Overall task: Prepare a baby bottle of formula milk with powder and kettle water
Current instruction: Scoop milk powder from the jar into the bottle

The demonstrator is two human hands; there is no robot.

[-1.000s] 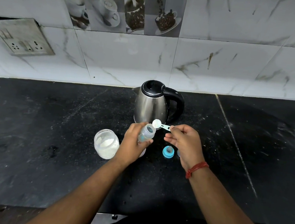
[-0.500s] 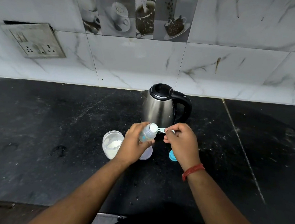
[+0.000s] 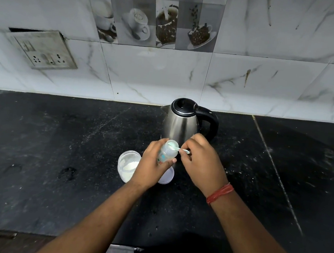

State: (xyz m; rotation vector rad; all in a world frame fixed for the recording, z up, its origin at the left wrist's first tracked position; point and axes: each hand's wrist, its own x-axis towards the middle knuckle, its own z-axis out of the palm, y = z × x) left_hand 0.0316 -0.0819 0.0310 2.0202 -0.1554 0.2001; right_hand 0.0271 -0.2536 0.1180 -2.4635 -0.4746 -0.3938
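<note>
Your left hand [image 3: 152,163] hides most of the clear baby bottle [image 3: 167,151] it grips, tilted, just in front of the kettle [image 3: 182,123]. Your right hand [image 3: 201,161] pinches the scoop [image 3: 177,149] over the bottle's mouth; the powder jar [image 3: 128,166] stands open at left on the surface [image 3: 58,157].

Left hand [image 3: 152,165] grips bottle [image 3: 167,151] — right hand [image 3: 200,161] tips scoop [image 3: 177,148] in.

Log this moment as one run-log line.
step: powder into bottle | left hand: holds baby bottle | right hand: pinches scoop at mouth | kettle: behind
</note>
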